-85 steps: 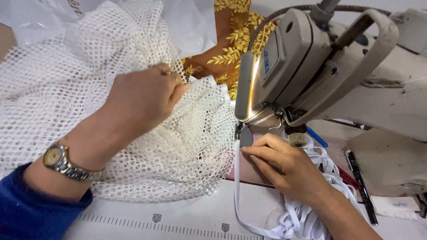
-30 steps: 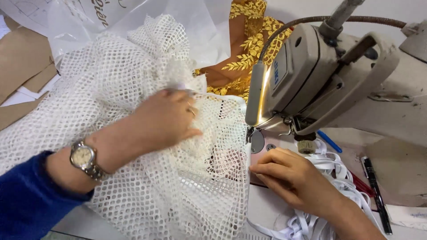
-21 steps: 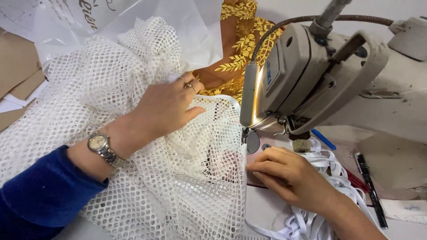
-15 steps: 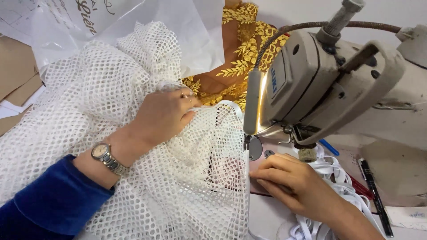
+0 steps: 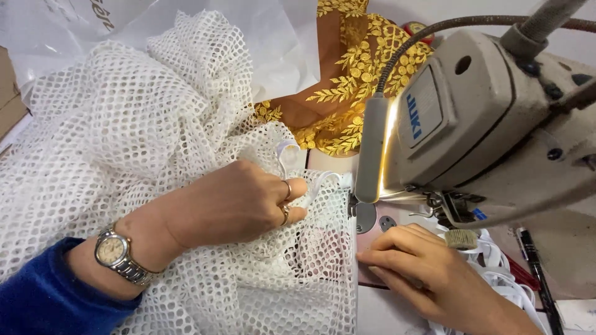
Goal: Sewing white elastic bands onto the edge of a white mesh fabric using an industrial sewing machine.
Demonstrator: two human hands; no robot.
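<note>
Spread across the sewing table (image 5: 397, 313), a heap of white mesh fabric (image 5: 124, 136) was seen, its right edge drawn up just beside the needle area of the grey sewing machine (image 5: 490, 130). The left hand (image 5: 233, 201) was laid on the mesh, fingers curled together and pinched on a strip of white tape (image 5: 310, 186) at the edge. The right hand (image 5: 422, 273) was pressed flat on the machine bed, fingers together, nothing clamped in it. A risk was judged: fingertips lay close to the presser foot, and the open weave could be snagged or bunched under it if fed unevenly. Loose white elastic (image 5: 503, 279) was piled behind the right hand, and gold-embroidered orange cloth (image 5: 335, 105) was crowded against the machine, so that space for the mesh was narrowed.
</note>
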